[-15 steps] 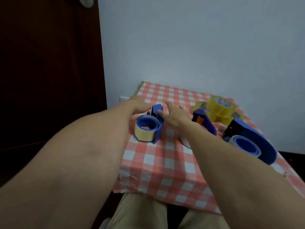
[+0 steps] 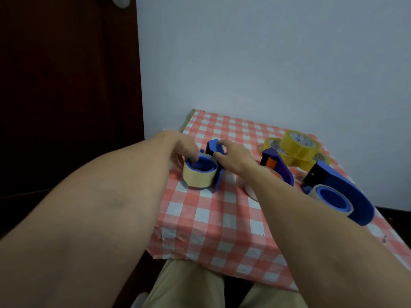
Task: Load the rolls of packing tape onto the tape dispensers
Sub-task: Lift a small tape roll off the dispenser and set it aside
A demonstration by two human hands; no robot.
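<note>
The beige roll (image 2: pixel 200 177) sits on the blue hub (image 2: pixel 201 163) of the left dispenser (image 2: pixel 214 147), which lies on its side near the table's (image 2: pixel 222 221) left edge. The left hand (image 2: pixel 184 147) hooks curled fingers over the roll's far rim and into the hub. The right hand (image 2: pixel 233 157) pinches the dispenser's head, forefinger on top and thumb at its side.

Bare checked cloth runs from the roll to the near edge, where it hangs over, and a free strip lies behind the hands towards the wall (image 2: pixel 266 63).

To the right, a middle dispenser (image 2: pixel 279 166) stands just beside a white roll (image 2: pixel 249 188), largely hidden by the forearm; whether that roll is mounted I cannot tell. The right dispenser (image 2: pixel 355 196), close to the right edge, carries a clear roll (image 2: pixel 329 198) on its hub. Yellow rolls (image 2: pixel 298 147) are stacked at the far right corner.
</note>
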